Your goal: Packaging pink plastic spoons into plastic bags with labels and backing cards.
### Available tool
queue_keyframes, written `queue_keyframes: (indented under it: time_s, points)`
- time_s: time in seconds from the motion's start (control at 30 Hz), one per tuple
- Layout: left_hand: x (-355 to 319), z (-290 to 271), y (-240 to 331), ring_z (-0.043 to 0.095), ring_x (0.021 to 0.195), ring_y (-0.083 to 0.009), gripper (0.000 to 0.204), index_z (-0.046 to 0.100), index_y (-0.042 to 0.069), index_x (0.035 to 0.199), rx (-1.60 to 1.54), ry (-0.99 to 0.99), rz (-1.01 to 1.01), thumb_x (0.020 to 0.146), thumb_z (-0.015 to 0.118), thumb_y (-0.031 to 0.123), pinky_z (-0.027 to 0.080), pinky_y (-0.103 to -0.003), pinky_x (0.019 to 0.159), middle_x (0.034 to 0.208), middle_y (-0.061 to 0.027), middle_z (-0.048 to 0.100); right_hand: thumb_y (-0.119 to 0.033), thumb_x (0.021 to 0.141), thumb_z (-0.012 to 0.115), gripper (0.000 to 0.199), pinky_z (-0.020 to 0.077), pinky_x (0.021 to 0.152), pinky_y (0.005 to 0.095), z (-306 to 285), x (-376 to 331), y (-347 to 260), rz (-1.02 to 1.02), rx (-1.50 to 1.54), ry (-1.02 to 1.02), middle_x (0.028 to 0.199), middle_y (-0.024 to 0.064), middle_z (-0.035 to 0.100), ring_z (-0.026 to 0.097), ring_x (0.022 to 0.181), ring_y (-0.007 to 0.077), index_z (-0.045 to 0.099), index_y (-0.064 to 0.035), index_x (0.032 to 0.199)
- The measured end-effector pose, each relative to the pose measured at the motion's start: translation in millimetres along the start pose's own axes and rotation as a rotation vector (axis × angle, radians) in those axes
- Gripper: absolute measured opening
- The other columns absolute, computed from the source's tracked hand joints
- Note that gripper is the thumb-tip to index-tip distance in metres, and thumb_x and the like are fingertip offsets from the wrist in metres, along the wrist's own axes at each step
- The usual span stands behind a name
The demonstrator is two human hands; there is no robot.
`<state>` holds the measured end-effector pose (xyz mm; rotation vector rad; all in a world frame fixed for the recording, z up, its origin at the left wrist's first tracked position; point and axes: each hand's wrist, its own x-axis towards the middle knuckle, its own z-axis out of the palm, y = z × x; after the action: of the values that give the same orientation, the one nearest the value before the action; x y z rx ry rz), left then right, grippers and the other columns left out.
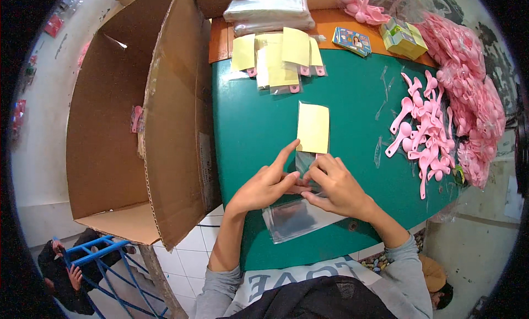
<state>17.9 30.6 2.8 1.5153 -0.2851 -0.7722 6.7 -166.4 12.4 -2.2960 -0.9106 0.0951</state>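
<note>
"So, how far along does it look from your end?"

"Partway, I'd judge. At the upper centre of the frame I see a loose cluster of yellow-carded packets (pixel 282 71), pink handle ends (pixel 295 89) showing below several; I take those as filled."

"And the one being worked on?"

"That clear packet (pixel 305 161) is mid-frame on the green tabletop (pixel 248 126), its yellow card (pixel 313 129) in place, a sliver of pink at the card's lower edge. The right hand (pixel 340 185) looks to have its fingers pinched on the plastic at the lower end, so closing that end seems unfinished. The left hand (pixel 264 184) has its index finger stretched to the card's left edge; whether its other fingers grip anything, I can't tell."

"What's left?"

"Plenty, I'd say. Loose pink spoons (pixel 425 126) lie heaped at the right of the frame, with more pink pieces in clear bags (pixel 468 93) along the upper right. Empty-looking clear sleeves (pixel 295 220) lie just below the hands."
</note>
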Motion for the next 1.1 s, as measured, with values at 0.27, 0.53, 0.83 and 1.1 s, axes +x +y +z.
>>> queue_keyframes:
  time_s: [0.27,0.53,0.83,1.1]
  points:
    - [6,11,-1,0.063,0.082,-0.0191,0.061,0.007,0.012,0.142,0.061,0.06,-0.039,0.092,0.043,0.009,0.05,-0.033,0.075,0.087,-0.0177,0.063,-0.012,0.069,0.066,0.021,0.0392,0.074,0.0388,3,-4,0,0.124,0.092,-0.051,0.084,0.0116,0.047,0.048,0.085,0.0288,0.051,-0.0039,0.081]
    - [14,18,-1,0.063,0.078,-0.0178,0.063,0.015,0.012,0.141,0.089,0.184,-0.048,0.088,0.048,0.004,0.051,-0.032,0.068,0.082,-0.0152,0.064,-0.009,0.069,0.063,0.015,0.0371,0.07,0.036,6,-6,0,0.056,0.075,-0.048,0.08,0.0077,0.048,0.049,0.081,0.026,0.052,-0.0064,0.078]
    - [15,11,-14,0.066,0.081,-0.0218,0.047,0.03,0.006,0.131,-0.026,0.225,0.095,0.087,0.045,0.0,0.052,-0.031,0.071,0.083,-0.0168,0.065,-0.017,0.076,0.065,0.015,0.0371,0.065,0.0322,-58,-2,26,-0.101,0.751,-0.521,0.078,0.0037,0.049,0.05,0.074,0.0175,0.054,-0.0072,0.078]
    - [15,8,-9,0.064,0.087,-0.0178,0.023,0.054,-0.002,0.109,-0.119,0.063,0.01,0.091,0.041,0.004,0.051,-0.027,0.075,0.091,-0.0127,0.065,-0.017,0.075,0.064,0.03,0.0434,0.075,0.0325,-148,-95,171,0.569,-0.71,0.688,0.092,0.0086,0.053,0.053,0.088,0.023,0.052,-0.0022,0.097]
